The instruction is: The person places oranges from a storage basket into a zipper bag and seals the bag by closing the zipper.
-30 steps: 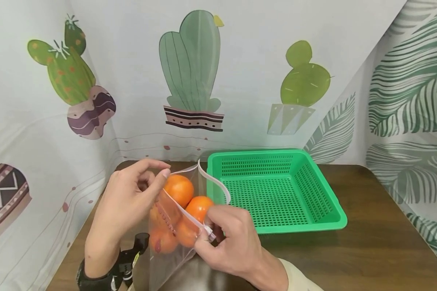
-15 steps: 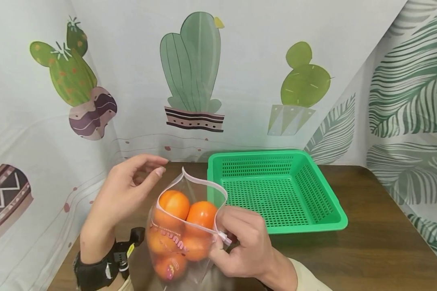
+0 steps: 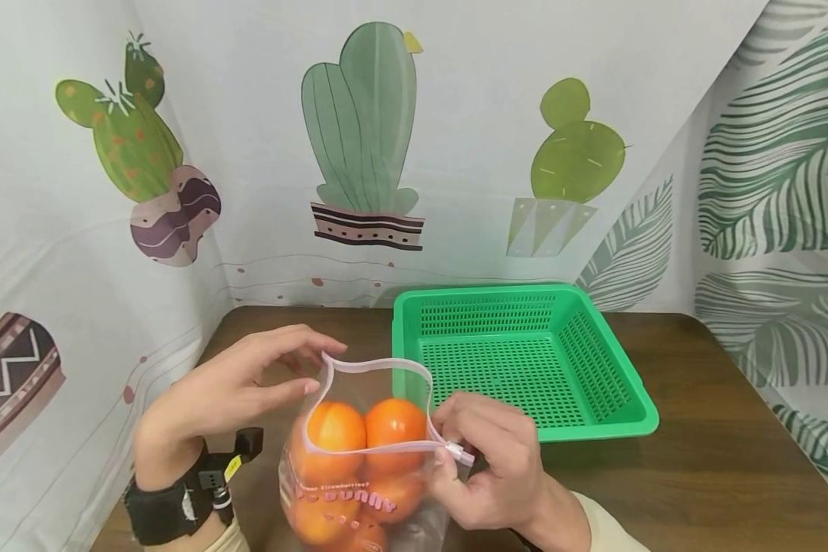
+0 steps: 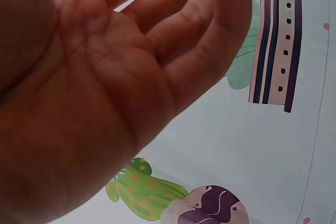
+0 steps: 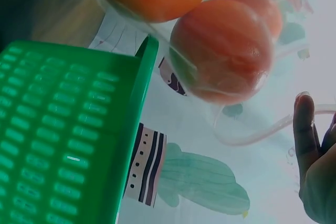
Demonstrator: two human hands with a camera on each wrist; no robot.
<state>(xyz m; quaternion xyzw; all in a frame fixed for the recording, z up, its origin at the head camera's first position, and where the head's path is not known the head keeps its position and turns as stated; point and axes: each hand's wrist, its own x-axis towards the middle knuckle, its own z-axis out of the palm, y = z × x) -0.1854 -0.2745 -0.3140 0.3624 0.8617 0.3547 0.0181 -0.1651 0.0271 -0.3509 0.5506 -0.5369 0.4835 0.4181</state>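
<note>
A clear zip bag (image 3: pixel 359 497) with pink print holds several smooth, round orange fruits (image 3: pixel 396 423). Its mouth gapes, ringed by a pale pink zip strip. My right hand (image 3: pixel 490 460) pinches the right corner of that strip beside the slider (image 3: pixel 460 454). My left hand (image 3: pixel 248 383) is at the opposite corner, fingers extended over it and thumb reaching to the bag's left edge. In the left wrist view the left palm (image 4: pixel 105 77) shows with fingers only lightly bent. Through the plastic, the fruits (image 5: pixel 223 51) fill the upper part of the right wrist view.
A green slotted basket (image 3: pixel 500 383) stands behind and to the right of the bag on the brown wooden table (image 3: pixel 697 460). Behind the table hangs a white cloth (image 3: pixel 469 153) printed with cacti and leaves. A black wrist strap (image 3: pixel 172 502) carries a small camera.
The bag has moved down and right with my right hand, and its mouth has turned and widened. My left hand drew off the rim, then came down to the bag's left corner.
</note>
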